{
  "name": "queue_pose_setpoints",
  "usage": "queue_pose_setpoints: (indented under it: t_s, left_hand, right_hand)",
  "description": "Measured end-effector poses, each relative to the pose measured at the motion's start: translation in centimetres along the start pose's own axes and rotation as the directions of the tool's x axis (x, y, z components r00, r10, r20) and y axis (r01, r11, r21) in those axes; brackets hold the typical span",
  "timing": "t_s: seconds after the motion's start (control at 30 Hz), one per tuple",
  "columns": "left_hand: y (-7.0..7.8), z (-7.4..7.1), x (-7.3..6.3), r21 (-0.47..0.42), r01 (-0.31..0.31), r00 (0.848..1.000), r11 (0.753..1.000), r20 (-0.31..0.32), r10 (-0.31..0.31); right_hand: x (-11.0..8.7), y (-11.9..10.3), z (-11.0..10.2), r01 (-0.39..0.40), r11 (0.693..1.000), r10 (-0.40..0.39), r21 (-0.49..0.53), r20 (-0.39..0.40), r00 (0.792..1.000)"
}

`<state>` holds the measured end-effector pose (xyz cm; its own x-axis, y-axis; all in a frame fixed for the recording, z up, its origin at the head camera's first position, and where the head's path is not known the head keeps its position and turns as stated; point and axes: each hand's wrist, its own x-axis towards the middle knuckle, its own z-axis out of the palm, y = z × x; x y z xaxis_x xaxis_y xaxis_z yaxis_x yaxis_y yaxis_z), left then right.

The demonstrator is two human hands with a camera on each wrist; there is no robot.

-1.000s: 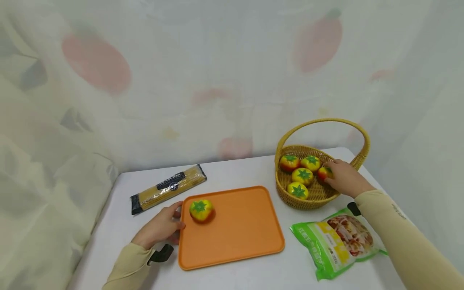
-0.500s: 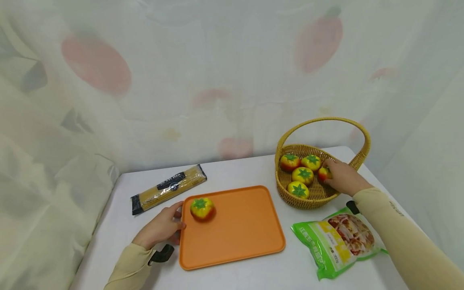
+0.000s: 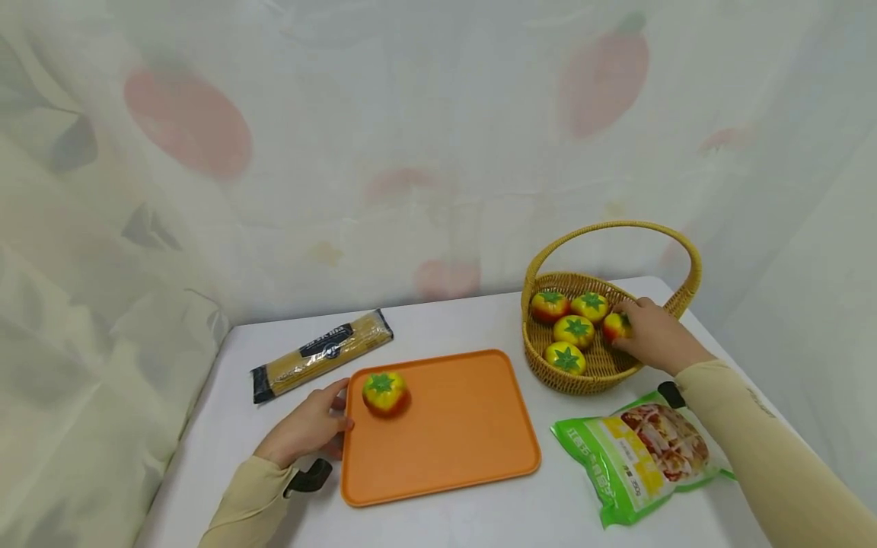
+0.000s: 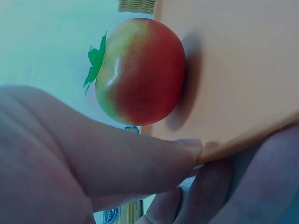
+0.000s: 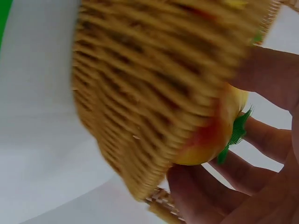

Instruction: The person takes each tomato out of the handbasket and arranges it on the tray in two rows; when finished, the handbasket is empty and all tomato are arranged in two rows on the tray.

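My left hand (image 3: 311, 426) pinches the left rim of an orange tray (image 3: 466, 426); in the left wrist view the thumb lies on top and fingers are underneath. One red-and-yellow tomato (image 3: 385, 394) with a green leafy top sits on the tray close to that hand. On the right, my right hand (image 3: 658, 335) reaches into a wicker basket (image 3: 569, 384) and grips a tomato (image 3: 617, 327) at its right side. The right wrist view has the fingers spread around this tomato (image 5: 205, 142), partly hidden behind the basket wall. Several other tomatoes (image 3: 574, 332) lie in the basket.
A pack of spaghetti (image 3: 322, 354) lies behind the tray on the left. In front of the basket is a green food bag (image 3: 640, 457), under the right forearm. The basket's tall handle (image 3: 617, 224) arches over it. A printed curtain (image 3: 438, 152) hangs behind the white table.
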<state>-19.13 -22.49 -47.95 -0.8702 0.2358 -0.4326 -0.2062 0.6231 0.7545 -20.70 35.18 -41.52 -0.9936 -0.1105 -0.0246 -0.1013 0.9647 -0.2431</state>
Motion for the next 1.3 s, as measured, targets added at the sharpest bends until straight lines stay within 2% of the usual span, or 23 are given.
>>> queue_pose_setpoints:
  t_s: [0.27,0.43,0.63,0.8,0.93,1.13,1.3]
  left_hand:
    - [0.0,-0.1,-0.1,-0.017,-0.004,1.0,1.0,0.004,0.004]
    - [-0.2,0.0,-0.1,-0.017,-0.017,1.0,1.0,-0.005,0.017]
    - [-0.2,0.0,-0.2,-0.009,-0.026,1.0,1.0,-0.01,0.026]
    - [-0.1,0.1,-0.1,-0.018,-0.025,1.0,1.0,-0.009,0.025]
    - [-0.1,0.1,0.1,-0.02,-0.03,1.0,0.999,-0.007,0.03]
    - [0.0,0.3,0.3,-0.021,-0.027,1.0,0.999,-0.007,0.027]
    - [-0.3,0.3,0.1,-0.02,-0.015,1.0,1.0,-0.02,0.015]
  right_hand:
    - [-1.8,-2.5,-1.8,0.008,0.998,-0.005,0.055,-0.045,0.999]
    - [-2.7,-5.0,-2.0,0.054,0.993,-0.044,0.102,-0.1,0.994]
    - [-2.9,-9.3,-1.2,0.146,0.974,-0.116,0.173,-0.173,0.978]
    - [-2.3,-12.8,0.3,0.237,0.945,-0.188,0.223,-0.221,0.957]
    - [-1.4,-15.4,2.2,0.295,0.92,-0.238,0.259,-0.228,0.944]
    - [-0.4,-18.9,5.2,0.293,0.894,-0.247,0.34,-0.173,0.953]
    - [0.4,-21.3,7.6,0.276,0.868,-0.26,0.413,-0.096,0.961]
